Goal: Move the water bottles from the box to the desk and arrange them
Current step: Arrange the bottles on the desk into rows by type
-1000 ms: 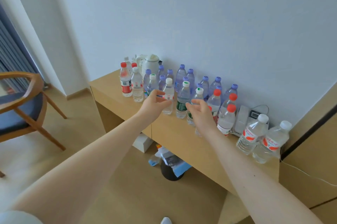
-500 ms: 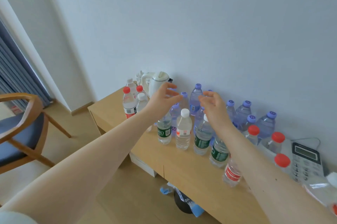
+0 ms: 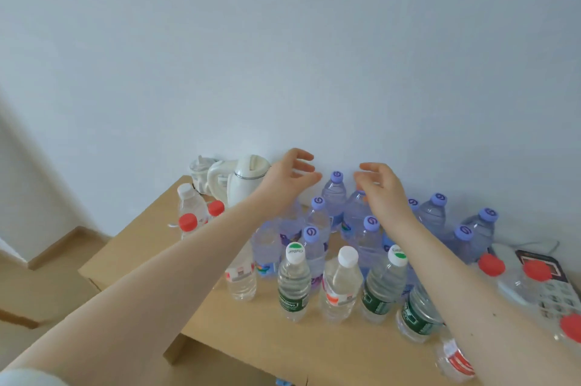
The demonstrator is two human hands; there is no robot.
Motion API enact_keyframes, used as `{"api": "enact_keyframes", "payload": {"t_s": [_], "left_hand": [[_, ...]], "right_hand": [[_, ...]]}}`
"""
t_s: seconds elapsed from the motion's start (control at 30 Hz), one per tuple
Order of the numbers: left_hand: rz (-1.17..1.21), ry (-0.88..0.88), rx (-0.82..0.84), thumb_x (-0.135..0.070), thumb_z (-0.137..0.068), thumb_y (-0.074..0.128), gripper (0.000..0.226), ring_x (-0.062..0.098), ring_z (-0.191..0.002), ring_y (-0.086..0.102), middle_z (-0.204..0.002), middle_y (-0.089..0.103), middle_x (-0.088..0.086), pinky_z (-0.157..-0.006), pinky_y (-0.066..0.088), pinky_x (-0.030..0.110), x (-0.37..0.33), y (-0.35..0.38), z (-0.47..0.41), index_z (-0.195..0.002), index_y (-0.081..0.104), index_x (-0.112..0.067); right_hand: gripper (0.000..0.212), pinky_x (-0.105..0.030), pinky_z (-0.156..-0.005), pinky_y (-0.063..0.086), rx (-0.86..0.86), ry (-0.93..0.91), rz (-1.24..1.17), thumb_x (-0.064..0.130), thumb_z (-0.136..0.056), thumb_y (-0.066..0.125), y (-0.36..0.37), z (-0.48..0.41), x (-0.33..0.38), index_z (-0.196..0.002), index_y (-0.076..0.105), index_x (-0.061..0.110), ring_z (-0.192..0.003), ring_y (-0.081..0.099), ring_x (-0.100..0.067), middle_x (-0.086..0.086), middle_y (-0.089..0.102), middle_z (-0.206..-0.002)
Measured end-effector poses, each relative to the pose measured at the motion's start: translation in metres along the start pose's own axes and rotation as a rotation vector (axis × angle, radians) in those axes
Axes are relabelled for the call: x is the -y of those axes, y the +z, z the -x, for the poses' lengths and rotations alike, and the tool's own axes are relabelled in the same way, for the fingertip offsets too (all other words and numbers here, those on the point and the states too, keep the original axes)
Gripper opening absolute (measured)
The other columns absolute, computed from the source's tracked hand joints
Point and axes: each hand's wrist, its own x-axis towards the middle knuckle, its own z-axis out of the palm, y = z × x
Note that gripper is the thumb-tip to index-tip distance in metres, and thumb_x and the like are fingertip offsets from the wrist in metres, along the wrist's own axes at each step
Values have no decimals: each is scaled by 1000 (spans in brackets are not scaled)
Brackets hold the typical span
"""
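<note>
Left hand (image 3: 289, 176) hovers loosely spread and empty, just right of the white kettle (image 3: 246, 181). Between it and the right hand (image 3: 382, 186), likewise relaxed and empty, stands a purple-capped bottle (image 3: 335, 195); more water bottles (image 3: 341, 286) crowd the desk (image 3: 141, 247) below both wrists.

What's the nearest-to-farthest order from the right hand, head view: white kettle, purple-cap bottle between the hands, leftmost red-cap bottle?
1. Purple-cap bottle, just left of the right hand.
2. White kettle, further left, past the left hand.
3. Red-cap bottle, leftmost, near the left end of the desk.
</note>
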Motion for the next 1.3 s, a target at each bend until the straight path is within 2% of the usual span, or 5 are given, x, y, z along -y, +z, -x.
{"api": "enact_keyframes", "payload": {"t_s": [0.2,0.53,0.7,0.87,1.3], "left_hand": [[-4,55,145,-28,-91,64,22,1,-88,59,-101,60,-16,-67,46,19,6,-37,-51,-109,52,-29],[-331,163,366,-28,-90,64,35,14,-104,51,-121,55,-2,-82,41,26,22,-14,-110,-121,50,-19],[-739,317,350,-37,-95,55,42,24,-114,48,-128,52,4,-92,40,34,24,8,-136,-131,46,-18],[-1074,419,411,-38,-97,47,41,25,-116,46,-128,49,5,-93,36,34,35,35,-160,-132,42,-17],[-1320,366,595,-17,-97,45,27,28,-104,48,-121,45,11,-67,33,32,88,98,-187,-123,42,-9]], "right_hand": [[15,-34,-92,47,-143,14,35,19,-95,56,36,-15,18,-110,57,24,-103,57,-15,13,59,-104],[18,-3,-64,43,-243,-8,196,15,-96,54,22,-41,7,-105,60,29,-75,57,16,12,61,-108],[19,-19,-83,40,-157,-29,367,18,-97,55,10,-62,-7,-111,59,30,-104,56,-12,7,58,-121],[34,-31,-96,41,5,-41,772,25,-99,51,-5,-81,-30,-133,50,23,-124,45,-18,2,47,-139],[45,-29,-85,42,372,-84,1175,33,-98,44,-20,-127,-88,-142,36,28,-120,48,-20,4,43,-139]]}}
